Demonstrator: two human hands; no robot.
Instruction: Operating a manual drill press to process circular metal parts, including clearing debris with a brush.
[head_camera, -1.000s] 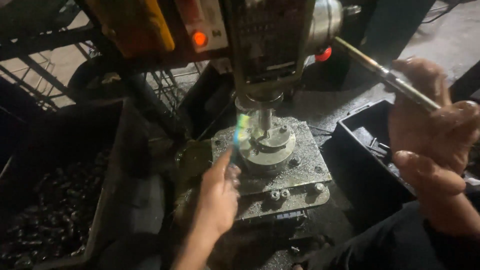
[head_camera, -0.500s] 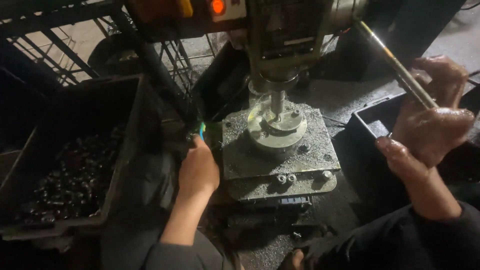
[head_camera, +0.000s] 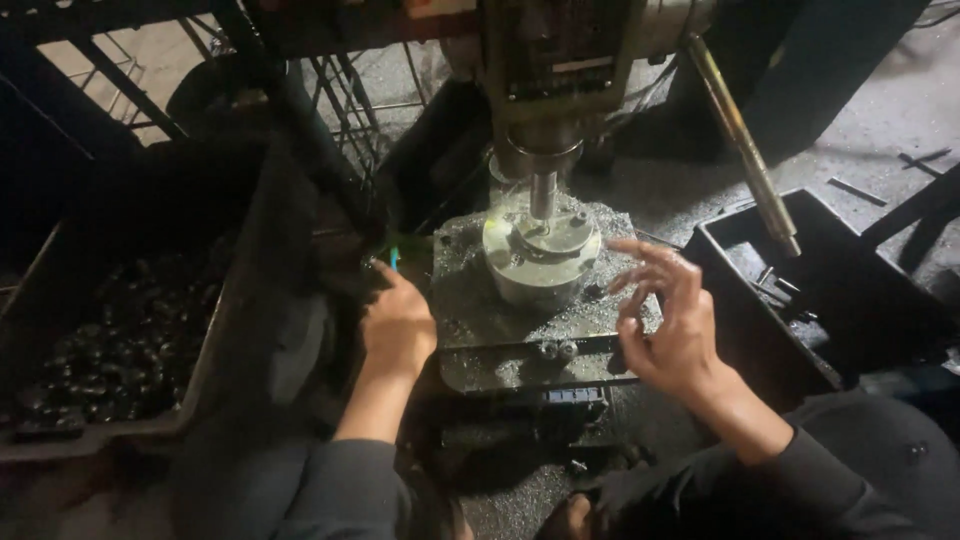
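A drill press spindle (head_camera: 542, 193) stands over a round metal fixture (head_camera: 538, 268) on the chip-covered press table (head_camera: 490, 335). My right hand (head_camera: 672, 322) hovers just right of the fixture with fingers spread and nothing in it. My left hand (head_camera: 398, 325) is curled at the table's left edge around a small green and blue object (head_camera: 394, 257); most of that object is hidden by my fingers. The press's long feed lever (head_camera: 745, 150) slants down at the upper right, untouched.
A dark crate (head_camera: 215, 330) of small black metal parts sits at the left. A black tray (head_camera: 745, 250) lies to the right of the press table. A wire rack (head_camera: 350, 90) stands behind. Metal chips cover the floor in front.
My right hand has let go of the feed lever and come down beside the fixture. My left hand drew back from the fixture to the table's left edge.
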